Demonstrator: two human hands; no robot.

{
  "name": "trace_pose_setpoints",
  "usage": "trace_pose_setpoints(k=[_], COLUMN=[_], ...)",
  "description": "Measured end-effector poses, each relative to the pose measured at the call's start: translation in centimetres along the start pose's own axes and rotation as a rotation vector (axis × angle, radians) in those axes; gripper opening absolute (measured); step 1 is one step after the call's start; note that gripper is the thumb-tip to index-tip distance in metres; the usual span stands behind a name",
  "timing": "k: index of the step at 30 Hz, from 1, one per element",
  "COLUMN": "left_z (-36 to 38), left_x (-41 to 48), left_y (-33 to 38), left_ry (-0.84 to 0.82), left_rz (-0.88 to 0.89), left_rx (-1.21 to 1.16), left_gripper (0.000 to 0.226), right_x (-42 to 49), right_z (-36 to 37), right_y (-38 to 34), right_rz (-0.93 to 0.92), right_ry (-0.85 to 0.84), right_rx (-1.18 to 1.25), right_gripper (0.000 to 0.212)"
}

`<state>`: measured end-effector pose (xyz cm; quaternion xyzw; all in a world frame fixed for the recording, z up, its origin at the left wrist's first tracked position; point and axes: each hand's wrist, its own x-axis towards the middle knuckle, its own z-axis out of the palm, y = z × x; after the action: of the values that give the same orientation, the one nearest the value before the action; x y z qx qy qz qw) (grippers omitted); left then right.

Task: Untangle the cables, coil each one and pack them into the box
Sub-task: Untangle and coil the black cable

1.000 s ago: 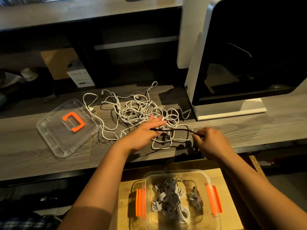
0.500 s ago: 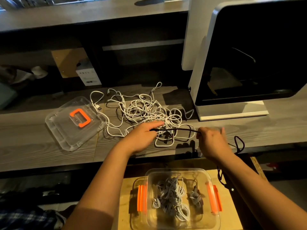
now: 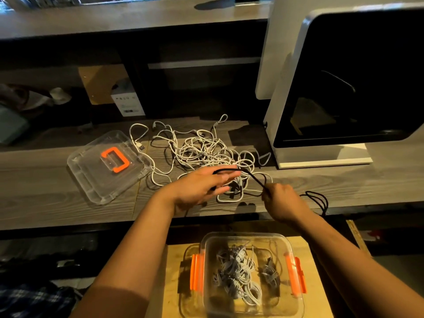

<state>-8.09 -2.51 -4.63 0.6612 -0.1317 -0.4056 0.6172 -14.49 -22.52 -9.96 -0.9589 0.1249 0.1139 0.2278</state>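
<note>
Biggest thing here is the grey wood-grain desk (image 3: 46,180) running across the whole view. A big white machine (image 3: 282,65) with a dark window sits on its right side. In the middle of the desk there's a messy tangle of white cables (image 3: 202,152), not sorted at all, with one USB plug poking out on its left.

Just left of that mess is the clear lid (image 3: 96,180), lying flat with its orange handle (image 3: 114,158) showing. The clear box (image 3: 247,236) is down below the desk edge on a light wooden board (image 3: 174,294). It's open, with orange latches (image 3: 197,271) on both sides and a bunch of coiled cables (image 3: 234,278) already inside.

Hands are over the front of the tangle. The left hand (image 3: 202,182) has its fingers out pretty much straight, pointing right, and the black cable (image 3: 252,177) is looped around them. The right hand (image 3: 282,203) is near it, fingers curled, pinching that same black cable at the fingertips. So there's a short stretch running between the two hands. The rest of the black cable trails off past the right hand, loops on the desk edge and drops over it.
</note>
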Motion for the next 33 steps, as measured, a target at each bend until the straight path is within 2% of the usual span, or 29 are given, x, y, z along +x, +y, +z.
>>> trace_pose_setpoints(k=[4, 7, 9, 11, 13, 15, 17, 22, 24, 29, 31, 33], left_z=[1.7, 3.2, 3.3, 2.6, 1.9, 1.3, 1.0, 0.4, 0.4, 1.1, 1.6, 1.8], left_x=[1.2, 2.4, 3.2, 3.6, 3.5, 3.8, 4.2, 4.0, 3.6, 2.6, 2.2, 1.9], left_y=[0.2, 0.9, 0.9, 0.5, 0.1, -0.6, -1.0, -1.9, -2.3, -2.9, -2.7, -2.5], left_ry=[0.217, 0.456, 0.666, 0.797, 0.758, 0.717, 0.746, 0.649, 0.586, 0.372, 0.323, 0.334], left_rz=[0.288, 0.349, 0.375, 0.412, 0.395, 0.397, 0.379, 0.276, 0.201, 0.137, 0.122, 0.143], left_rx=[-0.275, -0.464, -0.36, 0.013, 0.4, 0.692, 0.92, 1.032, 1.063, 1.188, 1.258, 1.385], left_gripper=[0.029, 0.026, 0.024, 0.019, 0.01, 0.007, 0.01, 0.014, 0.024, 0.044, 0.045, 0.035], right_x=[-1.1, -3.1, -4.2, -4.8, -5.1, -5.4, -5.6, -6.7, -6.9, -5.9, -5.5, -5.2], right_z=[0.9, 1.5, 1.9, 1.6, 0.6, -0.5, -1.4, -3.4, -3.9, -5.4, -6.1, -6.8], right_y=[-3.6, -7.1, -8.3, -8.4, -8.2, -8.2, -8.1, -6.8, -6.1, -4.0, -3.1, -2.8], right_rz=[-0.09, -0.207, -0.239, -0.24, -0.2, -0.145, -0.141, -0.142, -0.123, -0.086, -0.102, -0.136], right_ry=[-0.22, -0.386, -0.402, -0.329, -0.267, -0.236, -0.227, -0.202, -0.161, 0.106, 0.201, 0.266], right_rx=[0.075, 0.147, 0.266, 0.401, 0.565, 0.715, 0.74, 0.49, 0.398, 0.217, 0.181, 0.191], right_gripper=[0.025, 0.023, 0.018, 0.013, 0.016, 0.027, 0.028, 0.037, 0.037, 0.008, 0.011, 0.012])
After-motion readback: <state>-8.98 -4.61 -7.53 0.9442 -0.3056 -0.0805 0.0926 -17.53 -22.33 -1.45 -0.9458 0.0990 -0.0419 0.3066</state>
